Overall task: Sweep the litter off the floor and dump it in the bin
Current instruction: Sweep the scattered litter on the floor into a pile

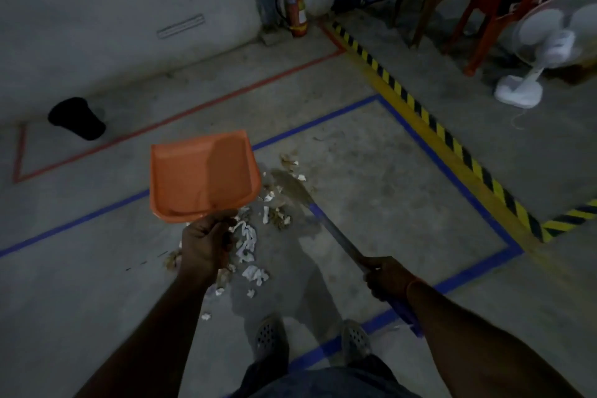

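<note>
Here the left hand (pixel 205 244) has its fingers curled round the short handle of a flat orange plastic dustpan (pixel 203 175), which is held up off the grey concrete floor (pixel 371 168) with its open mouth pointing away from the person; the pan's inside shows bare orange plastic, with nothing lying in it. The right hand (pixel 386 278) grips the long blue-handled broom (pixel 323 216), whose brown bristle head rests on the floor just right of the dustpan, among the scraps. The litter of crumpled white paper and brown bits (pixel 250 241) lies scattered on the floor inside the blue tape rectangle (pixel 416 132), from beside the broom head back toward the person's two grey perforated shoes (pixel 269 338). A black round bin (pixel 77 118) stands by the wall at the far left, inside the red tape outline (pixel 200 107), well apart from the litter; its inside cannot be made out. A red fire extinguisher (pixel 295 5) stands in the far corner, and a white pedestal fan (pixel 549 45) stands beyond the yellow-and-black hazard stripe (pixel 429 119)
</note>
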Action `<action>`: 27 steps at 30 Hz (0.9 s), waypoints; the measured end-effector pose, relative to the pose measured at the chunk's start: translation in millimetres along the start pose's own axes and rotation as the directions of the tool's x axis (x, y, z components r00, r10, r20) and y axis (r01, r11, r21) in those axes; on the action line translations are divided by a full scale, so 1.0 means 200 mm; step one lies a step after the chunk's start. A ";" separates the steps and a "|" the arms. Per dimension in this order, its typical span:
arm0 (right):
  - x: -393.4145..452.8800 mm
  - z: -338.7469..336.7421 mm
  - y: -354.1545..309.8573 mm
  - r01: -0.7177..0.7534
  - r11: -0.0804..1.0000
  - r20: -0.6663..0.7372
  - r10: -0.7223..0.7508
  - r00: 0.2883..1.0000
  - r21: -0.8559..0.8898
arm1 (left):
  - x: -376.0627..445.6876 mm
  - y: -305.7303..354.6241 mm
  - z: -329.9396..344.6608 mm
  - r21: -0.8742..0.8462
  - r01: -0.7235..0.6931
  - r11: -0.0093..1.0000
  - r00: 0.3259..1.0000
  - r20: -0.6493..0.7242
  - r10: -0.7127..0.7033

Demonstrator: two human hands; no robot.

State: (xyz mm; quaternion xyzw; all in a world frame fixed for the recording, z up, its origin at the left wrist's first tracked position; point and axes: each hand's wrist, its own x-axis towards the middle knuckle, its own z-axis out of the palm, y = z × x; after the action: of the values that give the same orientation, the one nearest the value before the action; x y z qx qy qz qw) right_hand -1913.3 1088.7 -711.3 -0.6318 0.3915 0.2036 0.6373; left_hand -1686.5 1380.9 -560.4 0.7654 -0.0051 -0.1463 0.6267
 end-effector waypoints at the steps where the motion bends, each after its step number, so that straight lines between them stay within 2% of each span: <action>1: 0.00 -0.05 -0.01 0.011 1.000 -0.018 -0.011 1.000 0.004 | -0.02 0.01 0.03 -0.010 -0.003 1.000 1.000 -0.021 0.003; 5: 0.05 -0.21 -0.03 0.025 0.999 -0.076 -0.022 0.997 0.046 | -0.09 0.06 0.11 -0.081 -0.008 0.997 1.000 -0.025 0.006; 10: 0.18 -0.28 -0.03 -0.049 0.996 -0.120 0.058 0.991 0.076 | -0.12 0.14 0.13 -0.053 0.003 0.999 0.994 -0.106 -0.009; 13: 0.23 -0.27 -0.02 -0.089 0.994 -0.096 0.095 0.991 0.057 | -0.15 0.17 0.12 -0.047 0.005 0.999 0.992 -0.127 -0.011; 19: 0.26 -0.18 -0.02 -0.187 0.977 0.020 0.190 0.982 -0.103 | -0.15 0.14 0.08 -0.040 0.027 0.999 0.985 -0.171 -0.034; 24: 0.28 -0.13 -0.07 -0.165 0.943 0.111 0.204 0.973 -0.288 | -0.15 0.13 0.14 -0.029 0.033 0.999 0.986 -0.160 -0.037; 27: 0.29 -0.08 -0.11 -0.123 0.872 0.110 0.197 0.974 -0.474 | -0.16 0.13 0.18 -0.043 0.027 0.999 0.989 -0.144 -0.033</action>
State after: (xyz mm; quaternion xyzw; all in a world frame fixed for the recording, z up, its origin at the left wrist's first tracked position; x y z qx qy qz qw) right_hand -1865.3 1056.8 -739.3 -0.7134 0.3317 0.3920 0.4769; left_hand -1721.0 1346.5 -535.5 0.7608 0.0550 -0.0997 0.6389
